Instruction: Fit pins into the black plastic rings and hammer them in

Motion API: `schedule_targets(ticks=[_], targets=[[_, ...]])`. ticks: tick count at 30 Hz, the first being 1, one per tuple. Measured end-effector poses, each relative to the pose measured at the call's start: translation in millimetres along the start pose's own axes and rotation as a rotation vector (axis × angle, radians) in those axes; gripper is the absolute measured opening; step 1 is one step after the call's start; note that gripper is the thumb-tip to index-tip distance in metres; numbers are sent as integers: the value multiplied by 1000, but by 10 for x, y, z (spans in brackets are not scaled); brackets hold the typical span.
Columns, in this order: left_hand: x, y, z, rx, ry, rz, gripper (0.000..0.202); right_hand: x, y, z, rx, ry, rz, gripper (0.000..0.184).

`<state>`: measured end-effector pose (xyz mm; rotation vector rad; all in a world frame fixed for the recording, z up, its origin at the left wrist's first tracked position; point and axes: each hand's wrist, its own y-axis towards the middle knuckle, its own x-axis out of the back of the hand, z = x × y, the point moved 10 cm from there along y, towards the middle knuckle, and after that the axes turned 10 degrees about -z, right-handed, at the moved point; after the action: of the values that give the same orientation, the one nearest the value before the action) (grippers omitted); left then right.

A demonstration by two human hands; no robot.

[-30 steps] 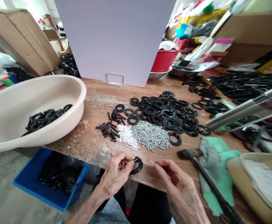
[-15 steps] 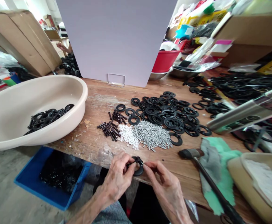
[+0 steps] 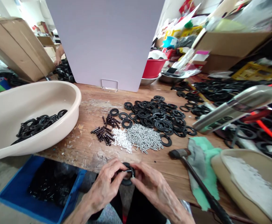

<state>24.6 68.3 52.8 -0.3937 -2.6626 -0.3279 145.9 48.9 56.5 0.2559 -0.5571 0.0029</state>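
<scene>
Now, head view. The ring [image 3: 126,182] sits at the table's [image 3: 86,147] near edge, right of the left hand [image 3: 106,180] and left of the right hand [image 3: 153,180]; neither is nearer, since both touch it. Being round, it has no long axis to note; its face and opening show from above, between the hands. Left hand: closed, thumb and fingers pinching the ring's left side. Right hand: thumb and fingers drawn together on its right side. From where I stand, I see a bright sliver [image 3: 133,175] by the right thumb; too small to tell what it is, or whether it is gripped too.

Beyond the hands, on the wood: screws [image 3: 145,138], white bits [image 3: 121,140] just left of them, dark pins [image 3: 104,135] further left, a heap of rings [image 3: 158,115] behind.

Containers: basin [image 3: 39,90], at left, black parts [image 3: 36,124] in the bottom. Crate [image 3: 73,194], blue, below the table edge, black pieces [image 3: 53,180] in it, hard to make out. Tub [image 3: 228,184], right side, white material [image 3: 250,180] inside, kind unclear. Red bowl [image 3: 154,67], by the grey board [image 3: 105,40], contents mostly hidden.
</scene>
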Motion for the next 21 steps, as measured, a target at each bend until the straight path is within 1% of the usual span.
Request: schedule_targets(ticks=[3, 5, 7, 8, 10, 11, 12, 13, 14, 15, 17, 18, 19, 20, 21], targets=[[17, -16, -13, 39, -4, 86, 12, 1, -44, -44, -117, 28, 15, 24], [-26, -48, -98, -4, -13, 166, 14, -57, -76, -88, -215, 118, 37, 23], [-92, -86, -176, -73, 3, 211, 28, -159, -94, -120, -303, 233, 62, 24], [-121, -96, -192, -103, 24, 204, 33, -214, -96, -133, -342, 292, 70, 25], [-174, -89, -169, -127, 73, 159, 35, -284, -92, -161, -396, 390, 74, 29], [-200, -75, -143, -125, 90, 137, 34, -280, -92, -186, -406, 398, 72, 31], [-226, -56, -115, -117, 100, 122, 32, -217, -93, -227, -398, 355, 49, 34], [-247, -32, -85, -100, 101, 115, 29, -80, -99, -283, -370, 254, -6, 37], [-260, -4, -58, -82, 100, 111, 24, 147, -115, -348, -324, 87, -104, 40], [-262, 27, -37, -64, 97, 103, 19, 431, -155, -405, -265, -136, -223, 42], [-248, 91, -4, -38, 90, 84, 12, 1055, -327, -459, -143, -657, -505, 41], [-244, 120, 9, -32, 88, 76, 10, 1232, -405, -533, -110, -898, -523, 39], [-246, 145, 20, -32, 86, 70, 10, 1369, -473, -636, -88, -1065, -517, 36], [-252, 167, 30, -36, 86, 64, 10, 1443, -521, -746, -46, -1119, -481, 31], [-263, 185, 42, -40, 88, 60, 11, 1466, -554, -871, -13, -1107, -415, 26]])
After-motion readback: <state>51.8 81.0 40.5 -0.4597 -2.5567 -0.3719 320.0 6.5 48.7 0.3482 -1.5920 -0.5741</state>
